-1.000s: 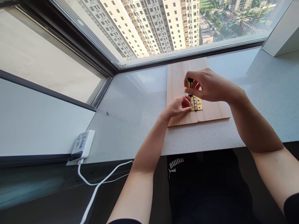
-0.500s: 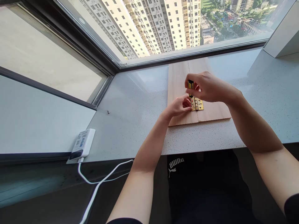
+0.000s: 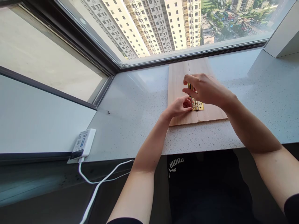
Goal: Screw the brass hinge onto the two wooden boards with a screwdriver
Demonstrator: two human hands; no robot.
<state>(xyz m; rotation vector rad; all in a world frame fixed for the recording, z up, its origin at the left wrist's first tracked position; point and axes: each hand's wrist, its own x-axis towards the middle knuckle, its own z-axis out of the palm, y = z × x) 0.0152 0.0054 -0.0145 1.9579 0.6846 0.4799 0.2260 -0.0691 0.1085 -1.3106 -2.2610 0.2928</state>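
Observation:
Two light wooden boards [image 3: 178,77] lie side by side on a speckled grey windowsill [image 3: 140,109]. A brass hinge [image 3: 198,106] sits across their seam near the front. My right hand [image 3: 205,88] is closed round a small yellow-and-black screwdriver [image 3: 189,88], held upright over the hinge, mostly hidden by the fingers. My left hand [image 3: 178,107] rests on the left board with its fingers curled and pinched at the hinge's left edge, next to the screwdriver's tip. What the left fingers pinch is hidden.
A small dark screw [image 3: 108,111] lies loose on the sill to the left. A white power bank [image 3: 83,144] with a white cable [image 3: 98,183] rests at the sill's front left corner. Large windows border the back and left. A white block [image 3: 283,34] stands far right.
My right hand has turned and dropped slightly over the screwdriver, covering more of its handle. The left hand stays pinched at the hinge.

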